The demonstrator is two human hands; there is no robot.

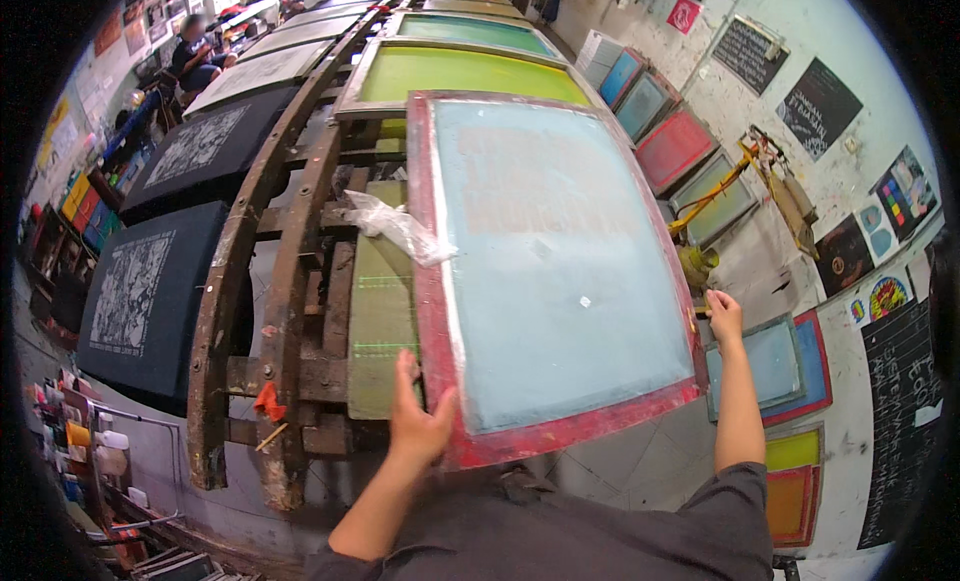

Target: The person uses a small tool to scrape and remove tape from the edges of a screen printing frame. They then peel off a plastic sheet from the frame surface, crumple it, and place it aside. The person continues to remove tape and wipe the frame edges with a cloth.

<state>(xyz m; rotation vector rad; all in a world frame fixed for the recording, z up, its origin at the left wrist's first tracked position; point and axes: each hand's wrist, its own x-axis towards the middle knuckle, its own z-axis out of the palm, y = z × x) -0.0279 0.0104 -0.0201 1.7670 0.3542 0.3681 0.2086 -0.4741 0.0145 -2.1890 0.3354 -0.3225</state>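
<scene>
A silk-screen frame (432, 311) with red-stained rails and pale blue mesh lies at a slant before me, faint lettering in its upper half. Beside its near left corner is my left hand (418, 416), fingers stretched and thumb apart, the thumb close to or touching the rail. Just off the right rail, my right hand (725, 316) is closed, pinching a small yellowish piece I cannot make out. A crumpled clear plastic bag (395, 224) lies against the left rail. Partly under the frame is an olive-green board (378, 381) with bright green marks.
Worn rails (235, 251) run away from me along the long table. Left of them lie black printed shirts (150, 291) on boards. Beyond my frame sits a lime-green screen (470, 76). More screens (765, 366) lean along the right wall. A person (195, 56) sits far left.
</scene>
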